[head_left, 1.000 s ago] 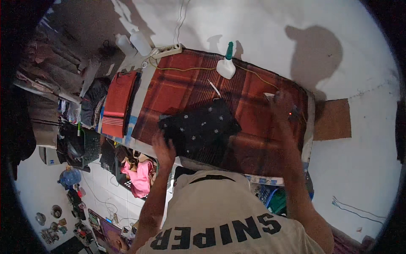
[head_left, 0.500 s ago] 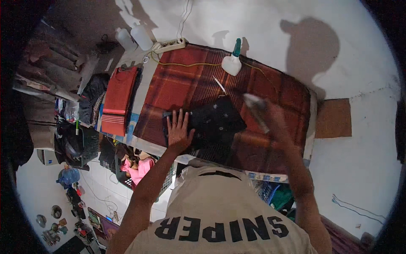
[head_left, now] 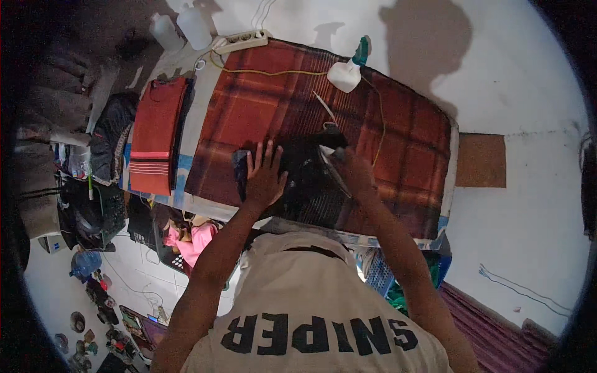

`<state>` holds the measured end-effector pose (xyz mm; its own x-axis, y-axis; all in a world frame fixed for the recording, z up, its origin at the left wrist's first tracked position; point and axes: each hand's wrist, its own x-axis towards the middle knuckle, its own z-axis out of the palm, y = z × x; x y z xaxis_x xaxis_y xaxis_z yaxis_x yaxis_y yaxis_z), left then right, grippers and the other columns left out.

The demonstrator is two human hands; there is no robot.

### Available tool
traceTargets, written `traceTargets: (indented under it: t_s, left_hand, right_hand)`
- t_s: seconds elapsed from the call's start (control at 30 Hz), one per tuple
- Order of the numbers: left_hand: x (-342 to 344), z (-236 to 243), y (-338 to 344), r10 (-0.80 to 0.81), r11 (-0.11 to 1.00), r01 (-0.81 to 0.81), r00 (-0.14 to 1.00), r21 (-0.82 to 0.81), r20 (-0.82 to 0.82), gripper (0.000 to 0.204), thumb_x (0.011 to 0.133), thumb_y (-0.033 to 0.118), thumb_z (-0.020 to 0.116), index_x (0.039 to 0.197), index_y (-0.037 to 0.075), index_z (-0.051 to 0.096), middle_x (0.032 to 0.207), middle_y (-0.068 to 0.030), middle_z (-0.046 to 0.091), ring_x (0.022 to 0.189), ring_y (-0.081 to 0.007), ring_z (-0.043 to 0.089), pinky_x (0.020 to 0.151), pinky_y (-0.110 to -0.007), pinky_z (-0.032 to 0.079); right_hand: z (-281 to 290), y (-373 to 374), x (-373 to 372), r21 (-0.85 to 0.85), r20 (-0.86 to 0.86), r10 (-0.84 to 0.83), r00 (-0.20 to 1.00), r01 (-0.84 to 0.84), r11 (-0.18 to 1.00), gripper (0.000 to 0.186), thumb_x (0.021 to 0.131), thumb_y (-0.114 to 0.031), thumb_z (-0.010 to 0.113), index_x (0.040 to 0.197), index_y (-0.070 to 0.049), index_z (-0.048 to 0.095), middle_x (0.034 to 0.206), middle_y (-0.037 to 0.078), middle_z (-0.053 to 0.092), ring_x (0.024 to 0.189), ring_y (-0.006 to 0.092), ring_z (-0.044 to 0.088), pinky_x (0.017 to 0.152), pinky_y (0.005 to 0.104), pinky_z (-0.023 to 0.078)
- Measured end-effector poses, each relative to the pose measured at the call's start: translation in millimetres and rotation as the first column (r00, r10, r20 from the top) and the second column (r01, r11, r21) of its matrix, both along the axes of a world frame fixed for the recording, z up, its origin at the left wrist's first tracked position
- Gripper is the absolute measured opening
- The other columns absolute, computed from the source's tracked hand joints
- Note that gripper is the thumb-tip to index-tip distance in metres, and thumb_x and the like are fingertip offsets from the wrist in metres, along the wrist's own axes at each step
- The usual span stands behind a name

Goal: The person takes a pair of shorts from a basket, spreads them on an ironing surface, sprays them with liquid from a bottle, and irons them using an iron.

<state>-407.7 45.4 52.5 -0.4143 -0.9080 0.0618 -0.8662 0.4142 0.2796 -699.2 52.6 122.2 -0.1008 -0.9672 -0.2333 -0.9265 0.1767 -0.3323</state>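
A black garment with small white motifs (head_left: 298,181) lies folded on a red-brown plaid cloth (head_left: 249,112) that covers the table. My left hand (head_left: 266,179) rests flat on the garment's left part, fingers spread. In my right hand (head_left: 356,173) is a clothes iron (head_left: 327,155), its pale side showing, over the right part of the garment. The hand hides much of the iron, and I cannot tell whether its soleplate touches the fabric. Beyond them, a white spray bottle with a green head (head_left: 344,77) stands on the plaid cloth.
A folded orange garment with stripes (head_left: 151,133) lies at the table's left end. Behind it are a power strip (head_left: 244,42) and white bottles (head_left: 194,28). A yellowish cord (head_left: 273,73) crosses the plaid cloth. Below the front edge sits pink clothing (head_left: 198,241) in a basket.
My right hand has brought the iron leftward, from the plaid cloth beside the black garment to over it. My left hand stays flat on the garment. The whole view has shifted slightly.
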Motion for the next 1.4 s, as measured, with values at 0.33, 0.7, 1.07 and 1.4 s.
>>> traceTargets:
  t_s: [0.33,0.7,1.07,1.4]
  left_hand:
    - [3.6,-6.1,-4.0,-0.041,0.995,0.033,0.996,-0.095,-0.082,0.08,0.104,0.045,0.061,0.168,0.009,0.032,0.173,-0.0215,0.024,0.161,-0.0442,0.021,0.127,-0.069,0.019]
    - [132.7,-1.5,-44.3,-0.043,0.994,0.046,0.998,-0.098,0.039,0.052,0.102,0.043,0.067,0.143,0.012,0.061,0.14,-0.02,0.06,0.131,-0.0434,0.054,0.111,-0.059,0.043]
    - [159.3,-22.2,-89.0,-0.035,0.946,0.151,0.928,0.288,-0.371,0.038,0.102,0.044,0.069,0.122,0.011,0.075,0.12,-0.0148,0.076,0.115,-0.0369,0.07,0.106,-0.05,0.05]
    - [141.8,-10.6,-93.8,-0.033,0.952,0.106,0.968,0.286,-0.251,0.032,0.102,0.044,0.068,0.115,0.015,0.076,0.116,-0.0152,0.077,0.115,-0.0381,0.071,0.1,-0.052,0.053]
  right_hand:
    - [-44.0,8.1,-126.3,-0.014,0.08,-0.185,0.98,0.186,0.982,0.052,0.1,-0.055,0.068,0.121,-0.008,0.078,0.11,0.018,0.079,0.098,0.0326,0.078,0.081,0.0461,0.059]
    - [26.7,-26.6,54.1,-0.007,-0.179,0.053,0.982,-0.055,0.998,0.039,0.103,-0.04,0.067,0.12,-0.004,0.068,0.106,0.022,0.076,0.098,0.0405,0.076,0.083,0.053,0.059]
    - [21.7,-25.9,71.3,0.004,0.191,0.494,0.848,-0.504,0.864,0.045,0.101,-0.043,0.067,0.124,-0.005,0.07,0.105,0.017,0.077,0.092,0.0357,0.076,0.078,0.0512,0.06]
    - [8.4,42.7,165.8,0.236,0.076,0.71,0.7,-0.704,0.669,0.052,0.098,-0.051,0.066,0.119,-0.005,0.074,0.098,0.016,0.079,0.094,0.0391,0.077,0.082,0.0513,0.061]
